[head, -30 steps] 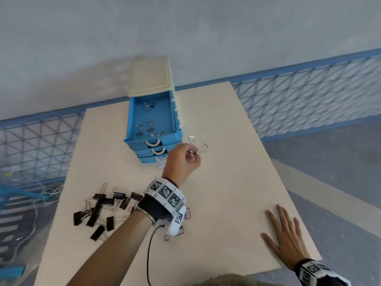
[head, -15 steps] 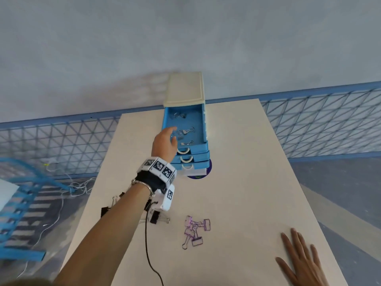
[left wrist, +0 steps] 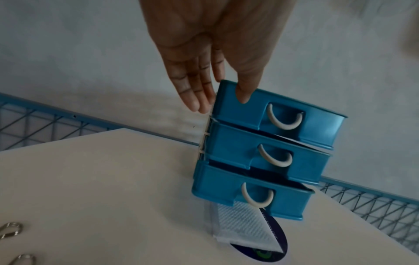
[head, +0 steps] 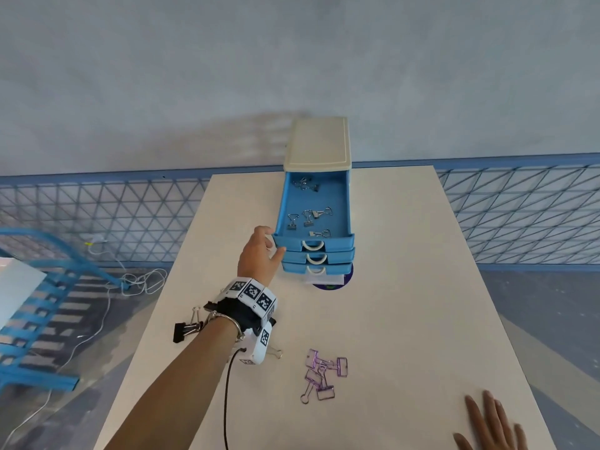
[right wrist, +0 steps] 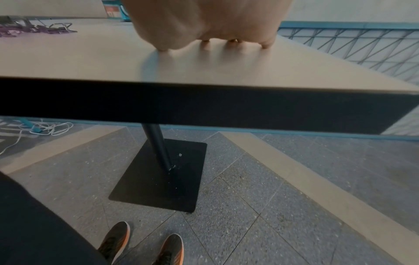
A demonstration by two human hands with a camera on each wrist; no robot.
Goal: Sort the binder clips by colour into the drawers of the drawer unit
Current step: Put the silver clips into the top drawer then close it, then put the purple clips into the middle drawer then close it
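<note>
The blue drawer unit with a cream top (head: pixel 317 141) stands at the table's far end. Its top drawer (head: pixel 315 203) is pulled out, and several silver binder clips (head: pixel 308 217) lie in it. My left hand (head: pixel 272 245) is at that drawer's front left corner. In the left wrist view the thumb (left wrist: pixel 244 89) presses the front face of the top drawer (left wrist: pixel 283 111), and the straight fingers (left wrist: pixel 197 96) lie along its left side, holding nothing. Purple clips (head: pixel 323 375) lie near me and black clips (head: pixel 185 329) sit partly behind my left wrist. My right hand (head: pixel 490 425) lies flat on the table.
The two lower drawers (left wrist: pixel 267 157) are almost shut. A label and a dark sticker (left wrist: pixel 254 231) poke out under the unit. One silver clip (head: pixel 275 353) lies by my left wrist. Blue mesh railing (head: pixel 519 216) runs behind the table (head: pixel 406 319). The near table edge (right wrist: pixel 204 100) is close to my right hand (right wrist: pixel 213 26).
A second ago my left hand held silver clips near the drawer unit. It then passed over the open top drawer and now sits empty at the drawer's front left corner. The right hand stayed flat.
</note>
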